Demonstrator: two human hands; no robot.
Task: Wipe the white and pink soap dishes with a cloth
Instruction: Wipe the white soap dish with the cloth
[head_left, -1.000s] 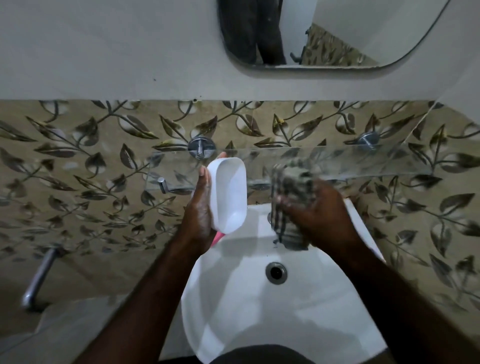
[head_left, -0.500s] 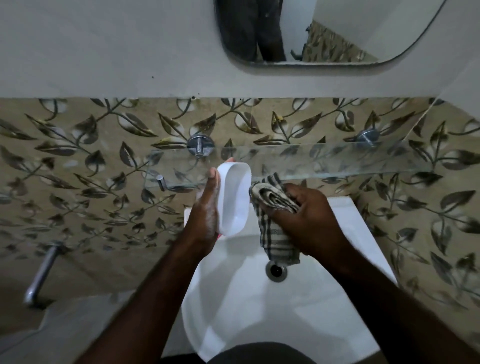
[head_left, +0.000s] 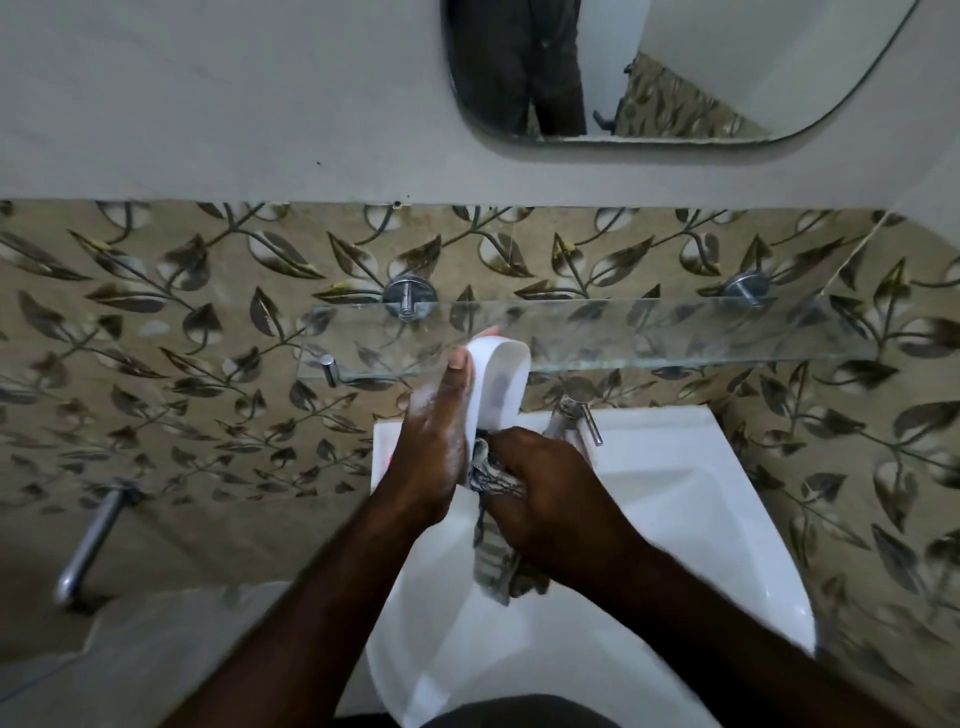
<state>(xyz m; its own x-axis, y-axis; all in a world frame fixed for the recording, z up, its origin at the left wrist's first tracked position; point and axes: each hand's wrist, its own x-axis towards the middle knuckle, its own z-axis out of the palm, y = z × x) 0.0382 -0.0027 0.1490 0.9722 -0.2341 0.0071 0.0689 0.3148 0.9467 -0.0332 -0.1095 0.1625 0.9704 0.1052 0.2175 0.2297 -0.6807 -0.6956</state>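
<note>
Above the sink (head_left: 701, 519) the white soap dish (head_left: 501, 384), likely light, rigid and slippery, is clasped along its edge by the left-hand grip (head_left: 436, 457), the cloth (head_left: 493, 566) clutched in the right-hand grip (head_left: 550, 493).

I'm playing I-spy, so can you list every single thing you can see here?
white soap dish: one, white, held upright above the sink's back edge
checked cloth: one, grey and cream, at the dish's lower end, hanging over the sink
sink: one, white, under the hands
tap: one, chrome, at the sink's back
glass shelf: one, clear, on the wall above the sink
shelf mounts: two, chrome, on the tiles
leaf tiles: brown and beige, wall
mirror: one, top right
metal bar: one, chrome, lower left
left hand: grips the dish
right hand: grips the cloth
</note>
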